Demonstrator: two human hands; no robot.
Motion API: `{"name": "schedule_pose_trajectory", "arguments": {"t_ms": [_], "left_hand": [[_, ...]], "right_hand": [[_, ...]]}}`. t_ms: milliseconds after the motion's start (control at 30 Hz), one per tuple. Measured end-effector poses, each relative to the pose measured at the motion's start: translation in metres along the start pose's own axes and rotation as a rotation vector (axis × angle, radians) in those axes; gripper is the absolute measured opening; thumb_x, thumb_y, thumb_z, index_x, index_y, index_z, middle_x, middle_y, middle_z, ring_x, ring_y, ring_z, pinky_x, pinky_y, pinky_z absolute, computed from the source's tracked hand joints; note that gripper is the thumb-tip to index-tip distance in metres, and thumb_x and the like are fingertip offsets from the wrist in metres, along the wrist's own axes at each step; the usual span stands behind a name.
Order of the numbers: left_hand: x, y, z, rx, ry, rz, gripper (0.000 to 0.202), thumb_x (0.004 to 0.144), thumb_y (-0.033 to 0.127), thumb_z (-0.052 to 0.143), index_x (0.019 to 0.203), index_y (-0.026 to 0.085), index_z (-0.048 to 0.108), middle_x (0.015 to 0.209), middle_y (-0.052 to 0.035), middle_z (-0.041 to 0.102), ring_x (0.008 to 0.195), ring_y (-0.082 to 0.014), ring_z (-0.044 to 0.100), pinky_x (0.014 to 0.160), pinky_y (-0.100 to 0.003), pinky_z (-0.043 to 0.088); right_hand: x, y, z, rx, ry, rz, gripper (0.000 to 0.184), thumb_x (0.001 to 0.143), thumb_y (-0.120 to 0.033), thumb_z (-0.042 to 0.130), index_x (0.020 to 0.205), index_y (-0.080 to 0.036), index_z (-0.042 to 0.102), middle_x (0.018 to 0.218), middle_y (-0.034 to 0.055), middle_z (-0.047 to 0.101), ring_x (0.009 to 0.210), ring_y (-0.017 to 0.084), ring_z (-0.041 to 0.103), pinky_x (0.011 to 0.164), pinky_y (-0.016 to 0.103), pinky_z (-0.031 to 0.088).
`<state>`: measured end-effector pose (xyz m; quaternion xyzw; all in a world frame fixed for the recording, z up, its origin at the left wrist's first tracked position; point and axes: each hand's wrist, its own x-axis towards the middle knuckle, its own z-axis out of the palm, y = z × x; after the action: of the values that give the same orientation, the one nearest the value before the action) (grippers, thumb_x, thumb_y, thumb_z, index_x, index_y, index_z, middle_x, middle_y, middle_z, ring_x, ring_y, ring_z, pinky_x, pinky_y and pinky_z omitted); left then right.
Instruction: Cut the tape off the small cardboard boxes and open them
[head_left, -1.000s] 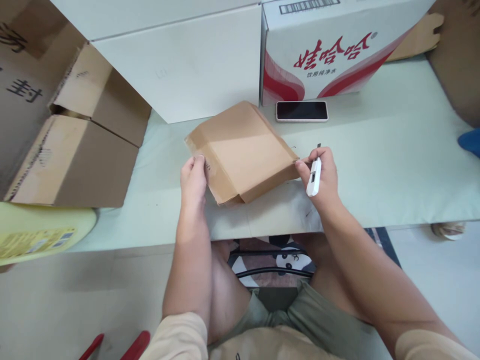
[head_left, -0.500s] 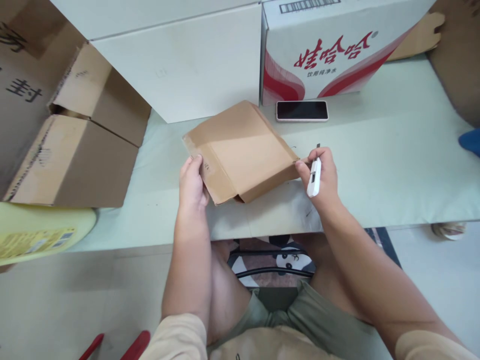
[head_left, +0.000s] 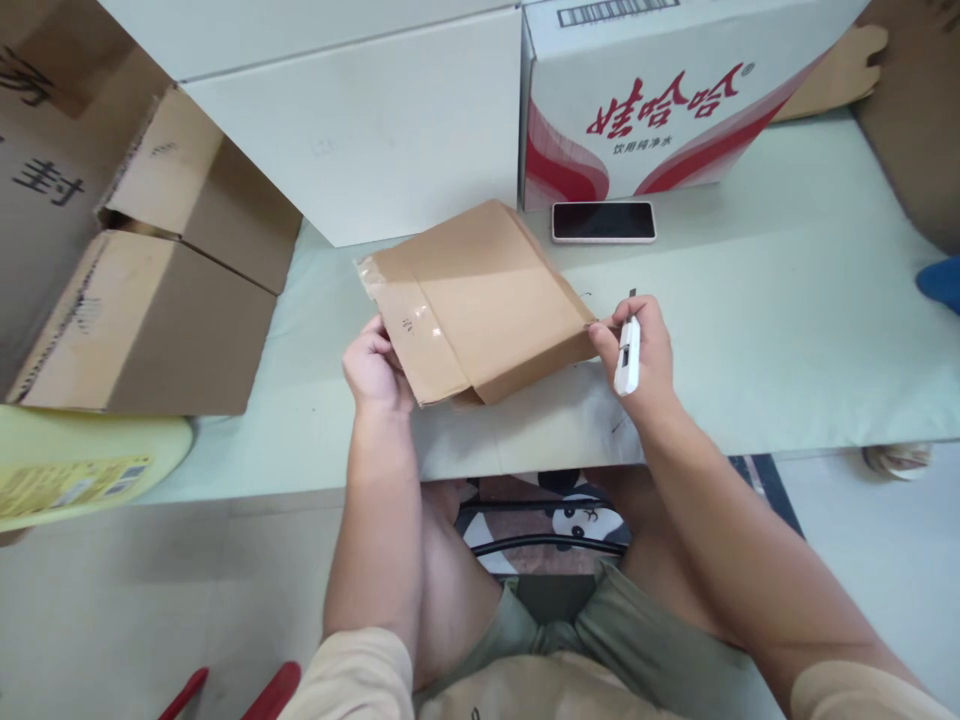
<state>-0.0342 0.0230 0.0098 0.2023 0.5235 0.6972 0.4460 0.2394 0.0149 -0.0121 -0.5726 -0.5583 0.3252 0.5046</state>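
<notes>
A brown cardboard box (head_left: pixel 495 300) is tilted just above the table, with a taped end flap (head_left: pixel 420 335) raised on its left side. My left hand (head_left: pixel 379 368) is curled at the flap's left edge; its fingertips are partly hidden behind the cardboard. At the box's right corner, my right hand (head_left: pixel 646 350) pinches the edge between thumb and finger. The same hand also holds a white utility knife (head_left: pixel 628 358) against the palm, its short dark blade pointing away from me.
A phone (head_left: pixel 603 222) lies behind the box, before a white-and-red carton (head_left: pixel 660 130) and a large white box (head_left: pixel 420 150). Brown cartons (head_left: pixel 172 320) and a yellow container (head_left: pixel 90 460) stand at left. Something blue (head_left: pixel 941 284) shows at the right edge. The table's front edge runs above my lap.
The end flap has swung up and left. My left thumb has gone from its top face, and that hand has shifted slightly left. My right hand has barely moved.
</notes>
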Motion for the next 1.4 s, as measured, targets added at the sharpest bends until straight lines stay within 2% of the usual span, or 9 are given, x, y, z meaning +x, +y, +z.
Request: {"name": "schedule_pose_trajectory", "arguments": {"t_ms": [100,233,433,567,733,867,967,1233,1400], "left_hand": [[-0.002,0.001,0.001,0.123,0.027,-0.017,0.013,0.056,0.012,0.053,0.058,0.017,0.065,0.060,-0.0007,0.061,0.052,-0.0112,0.054,0.051,-0.022,0.045],[-0.004,0.000,0.002,0.219,0.041,-0.051,0.017,0.060,0.011,0.064,0.070,0.019,0.074,0.066,-0.0003,0.069,0.058,-0.0137,0.064,0.056,-0.024,0.053],[0.000,-0.003,-0.005,0.304,0.001,-0.115,0.016,0.061,0.013,0.075,0.074,0.020,0.069,0.065,0.0026,0.067,0.054,-0.0110,0.060,0.048,-0.020,0.048],[0.004,-0.008,-0.007,0.347,0.013,-0.046,0.024,0.057,0.004,0.073,0.074,0.020,0.065,0.075,0.0022,0.071,0.059,-0.0095,0.062,0.050,-0.018,0.048],[0.005,-0.011,-0.006,0.382,0.023,-0.002,0.024,0.058,0.000,0.066,0.072,0.019,0.062,0.073,0.0034,0.067,0.055,-0.0082,0.059,0.048,-0.018,0.045],[0.007,-0.009,-0.007,0.419,0.050,-0.002,0.021,0.061,0.003,0.067,0.069,0.020,0.057,0.065,0.0062,0.058,0.049,-0.0064,0.051,0.043,-0.017,0.037],[0.007,-0.008,-0.007,0.416,0.053,0.008,0.020,0.063,0.007,0.070,0.070,0.020,0.057,0.062,0.0073,0.054,0.049,-0.0060,0.047,0.044,-0.017,0.036],[0.004,-0.007,-0.004,0.370,0.038,-0.027,0.023,0.064,0.014,0.075,0.069,0.021,0.054,0.061,0.0064,0.054,0.049,-0.0066,0.048,0.046,-0.018,0.037],[0.006,-0.010,-0.008,0.357,0.056,-0.014,0.026,0.065,0.023,0.081,0.078,0.023,0.058,0.063,0.0058,0.059,0.051,-0.0088,0.052,0.046,-0.019,0.038]], "right_hand": [[0.000,-0.001,0.001,-0.003,-0.004,0.011,0.031,0.079,-0.044,0.068,0.091,-0.028,0.044,0.077,-0.0037,0.058,0.068,0.016,0.054,0.070,0.036,0.046],[0.000,-0.001,0.000,-0.008,-0.002,0.017,0.031,0.079,-0.044,0.068,0.090,-0.027,0.044,0.075,-0.0030,0.056,0.068,0.016,0.051,0.069,0.036,0.044],[0.001,0.000,-0.002,-0.020,0.023,0.015,0.029,0.081,-0.042,0.068,0.089,-0.027,0.044,0.073,-0.0036,0.052,0.066,0.016,0.046,0.067,0.035,0.041],[0.001,0.000,-0.001,-0.025,0.013,0.000,0.031,0.081,-0.043,0.070,0.089,-0.027,0.043,0.074,-0.0033,0.054,0.067,0.016,0.047,0.068,0.035,0.041],[0.001,0.000,0.000,-0.026,0.013,0.008,0.032,0.080,-0.044,0.069,0.089,-0.027,0.043,0.075,-0.0027,0.055,0.068,0.016,0.049,0.068,0.035,0.041],[0.002,0.001,0.000,-0.028,0.020,0.020,0.032,0.080,-0.046,0.068,0.089,-0.027,0.043,0.073,-0.0037,0.051,0.066,0.016,0.046,0.067,0.036,0.040],[0.002,0.001,0.000,-0.032,0.017,0.023,0.031,0.081,-0.045,0.068,0.089,-0.027,0.043,0.072,-0.0043,0.049,0.065,0.015,0.045,0.067,0.035,0.038],[0.002,0.000,-0.001,-0.040,0.014,0.034,0.027,0.081,-0.041,0.066,0.088,-0.027,0.043,0.070,-0.0056,0.046,0.063,0.014,0.041,0.064,0.033,0.036],[0.001,0.000,0.000,-0.038,0.012,0.015,0.027,0.082,-0.041,0.066,0.088,-0.027,0.043,0.071,-0.0049,0.047,0.064,0.015,0.042,0.065,0.034,0.036]]}}
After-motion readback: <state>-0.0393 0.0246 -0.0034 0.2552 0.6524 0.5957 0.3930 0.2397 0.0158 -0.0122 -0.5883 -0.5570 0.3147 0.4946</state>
